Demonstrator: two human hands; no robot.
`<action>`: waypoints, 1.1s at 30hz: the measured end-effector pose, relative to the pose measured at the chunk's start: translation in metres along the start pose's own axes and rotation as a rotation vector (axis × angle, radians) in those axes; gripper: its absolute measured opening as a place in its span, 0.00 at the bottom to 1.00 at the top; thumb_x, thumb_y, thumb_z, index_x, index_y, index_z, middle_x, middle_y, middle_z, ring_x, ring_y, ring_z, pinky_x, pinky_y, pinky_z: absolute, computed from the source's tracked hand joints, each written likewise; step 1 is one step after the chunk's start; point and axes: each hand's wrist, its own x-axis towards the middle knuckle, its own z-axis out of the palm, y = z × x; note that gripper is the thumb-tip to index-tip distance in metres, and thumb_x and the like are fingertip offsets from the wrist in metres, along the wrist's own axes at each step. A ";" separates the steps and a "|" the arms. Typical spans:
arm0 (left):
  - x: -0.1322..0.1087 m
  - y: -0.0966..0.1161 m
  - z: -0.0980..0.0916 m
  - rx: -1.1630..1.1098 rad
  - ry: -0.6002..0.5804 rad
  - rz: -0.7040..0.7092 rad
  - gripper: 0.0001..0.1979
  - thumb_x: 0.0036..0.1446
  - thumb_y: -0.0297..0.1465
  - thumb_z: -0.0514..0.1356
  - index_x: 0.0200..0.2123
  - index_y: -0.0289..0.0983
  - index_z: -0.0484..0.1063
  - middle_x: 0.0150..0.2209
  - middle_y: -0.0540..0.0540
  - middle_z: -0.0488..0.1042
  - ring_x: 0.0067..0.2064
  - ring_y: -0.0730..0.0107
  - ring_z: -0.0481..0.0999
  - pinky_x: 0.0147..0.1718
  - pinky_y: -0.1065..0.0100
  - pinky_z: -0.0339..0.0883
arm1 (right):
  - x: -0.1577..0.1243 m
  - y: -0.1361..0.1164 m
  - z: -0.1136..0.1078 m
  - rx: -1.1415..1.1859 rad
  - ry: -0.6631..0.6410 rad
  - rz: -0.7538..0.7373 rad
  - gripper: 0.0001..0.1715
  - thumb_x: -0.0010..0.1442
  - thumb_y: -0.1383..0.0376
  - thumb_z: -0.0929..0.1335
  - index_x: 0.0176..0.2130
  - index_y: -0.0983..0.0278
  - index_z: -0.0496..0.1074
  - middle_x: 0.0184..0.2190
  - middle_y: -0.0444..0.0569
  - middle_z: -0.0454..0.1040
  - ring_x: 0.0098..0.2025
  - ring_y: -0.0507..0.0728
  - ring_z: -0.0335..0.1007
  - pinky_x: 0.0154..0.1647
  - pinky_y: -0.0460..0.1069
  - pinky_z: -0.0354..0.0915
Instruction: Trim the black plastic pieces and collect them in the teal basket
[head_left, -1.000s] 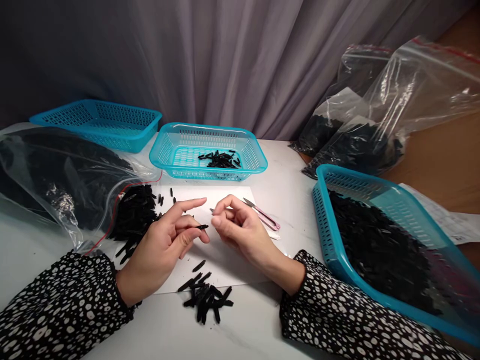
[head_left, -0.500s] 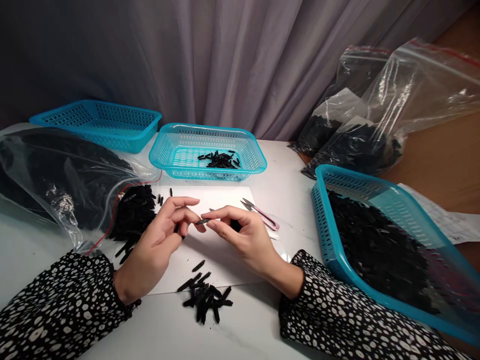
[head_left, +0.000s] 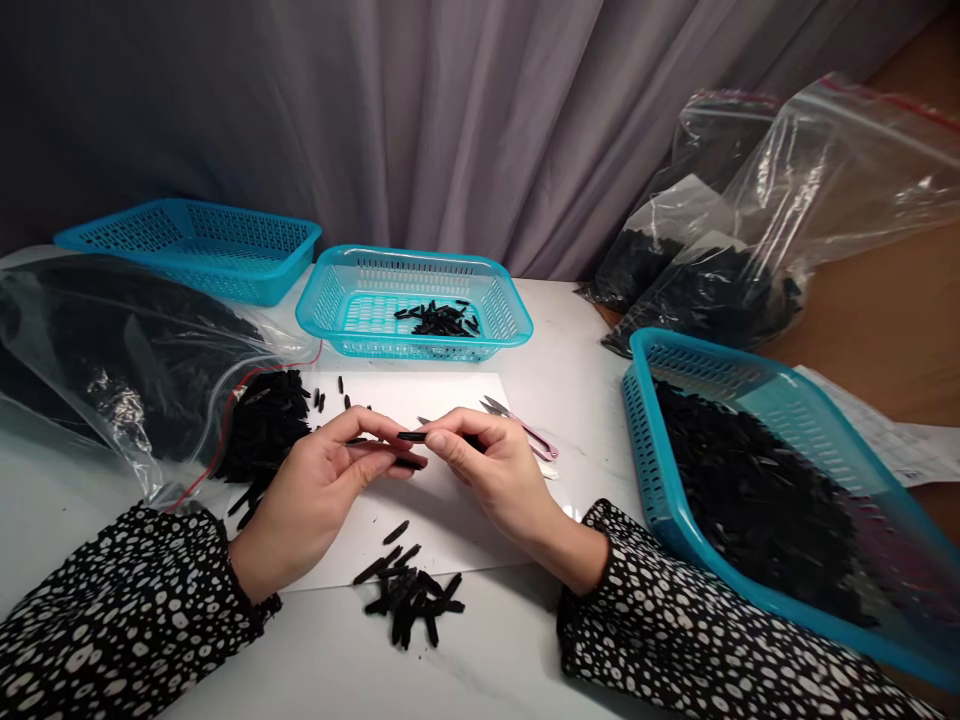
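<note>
A black strip (head_left: pixel 412 436) is pinched in the right hand (head_left: pixel 501 470) above the white sheet (head_left: pixel 457 525), the left hand (head_left: pixel 319 490) clamped on a second strip (head_left: pixel 409 463); light fingertip pressure should suit such slender pieces. Working room lies beneath, bounded by scissors (head_left: pixel 541 441) rightward and a loose pile (head_left: pixel 414 600) crossing the sheet's near edge onto the desk (head_left: pixel 517 650).

Hand-work station; home or small workshop, cannot be determined.
Indicators noted: grey curtain (head_left: pixel 465 130) behind white tabletop (head_left: pixel 510 630), blue baskets (head_left: pixel 420 348), zip bags (head_left: pixel 814 185) of black pieces (head_left: pixel 724 300), snips (head_left: pixel 553 452).
</note>
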 end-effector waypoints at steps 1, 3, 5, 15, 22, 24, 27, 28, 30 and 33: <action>0.001 0.001 0.000 -0.003 0.021 0.004 0.02 0.59 0.30 0.65 0.36 0.40 0.77 0.36 0.49 0.80 0.39 0.66 0.82 0.43 0.64 0.78 | 0.000 0.000 0.000 -0.001 -0.002 0.003 0.10 0.58 0.58 0.73 0.29 0.60 0.79 0.19 0.40 0.64 0.24 0.52 0.58 0.25 0.48 0.55; 0.002 0.002 0.001 -0.011 0.056 0.015 0.02 0.57 0.31 0.67 0.34 0.39 0.78 0.35 0.49 0.80 0.38 0.66 0.82 0.43 0.64 0.79 | 0.000 0.001 -0.001 0.007 -0.004 0.019 0.12 0.58 0.56 0.73 0.29 0.60 0.79 0.18 0.40 0.62 0.23 0.52 0.56 0.24 0.48 0.53; 0.003 0.003 0.001 -0.029 0.085 0.012 0.04 0.55 0.31 0.68 0.34 0.38 0.78 0.35 0.49 0.80 0.38 0.66 0.82 0.43 0.64 0.79 | 0.000 0.003 -0.001 0.017 -0.004 0.035 0.14 0.58 0.54 0.73 0.29 0.61 0.78 0.18 0.40 0.60 0.23 0.52 0.55 0.23 0.48 0.51; 0.003 0.001 -0.001 -0.083 0.191 -0.015 0.10 0.48 0.30 0.72 0.34 0.37 0.77 0.34 0.49 0.79 0.39 0.67 0.81 0.42 0.65 0.80 | -0.001 0.002 -0.001 0.097 -0.015 0.091 0.16 0.58 0.54 0.73 0.28 0.63 0.73 0.17 0.37 0.57 0.20 0.48 0.45 0.20 0.47 0.43; 0.002 -0.001 -0.003 -0.097 0.218 -0.052 0.12 0.47 0.31 0.74 0.35 0.37 0.77 0.33 0.51 0.78 0.35 0.71 0.80 0.40 0.67 0.80 | 0.000 -0.004 0.000 0.361 -0.080 0.155 0.14 0.63 0.55 0.64 0.29 0.60 0.65 0.19 0.38 0.66 0.15 0.48 0.44 0.15 0.45 0.39; 0.001 0.000 -0.002 -0.107 0.212 -0.045 0.12 0.47 0.31 0.74 0.35 0.37 0.77 0.32 0.51 0.77 0.34 0.71 0.80 0.39 0.67 0.80 | -0.001 -0.003 0.000 0.142 -0.079 0.090 0.10 0.62 0.57 0.68 0.33 0.60 0.69 0.18 0.36 0.62 0.18 0.49 0.48 0.18 0.46 0.46; 0.001 0.000 -0.002 -0.108 0.192 -0.026 0.11 0.49 0.30 0.73 0.35 0.38 0.76 0.31 0.52 0.76 0.34 0.71 0.79 0.37 0.68 0.79 | -0.004 -0.002 0.002 -0.230 -0.087 -0.056 0.06 0.61 0.62 0.71 0.40 0.60 0.76 0.19 0.37 0.61 0.22 0.51 0.54 0.25 0.48 0.52; 0.001 0.000 -0.002 -0.112 0.185 -0.022 0.10 0.49 0.30 0.72 0.35 0.38 0.76 0.31 0.52 0.76 0.34 0.71 0.79 0.37 0.68 0.79 | -0.005 -0.001 0.003 -0.306 -0.084 -0.091 0.06 0.62 0.63 0.70 0.40 0.60 0.77 0.20 0.38 0.62 0.23 0.51 0.55 0.26 0.48 0.53; 0.001 -0.001 -0.002 -0.118 0.175 -0.012 0.10 0.50 0.30 0.72 0.35 0.38 0.76 0.31 0.52 0.76 0.34 0.71 0.80 0.38 0.68 0.79 | -0.007 0.001 0.003 -0.368 -0.056 -0.124 0.07 0.62 0.63 0.69 0.40 0.61 0.78 0.20 0.38 0.63 0.22 0.51 0.55 0.25 0.48 0.53; 0.000 -0.001 -0.002 -0.105 0.166 0.019 0.10 0.50 0.29 0.72 0.35 0.38 0.76 0.32 0.51 0.76 0.34 0.70 0.79 0.38 0.67 0.78 | -0.006 0.003 0.003 -0.347 -0.008 -0.111 0.06 0.61 0.63 0.71 0.38 0.61 0.78 0.20 0.39 0.65 0.22 0.51 0.57 0.25 0.48 0.54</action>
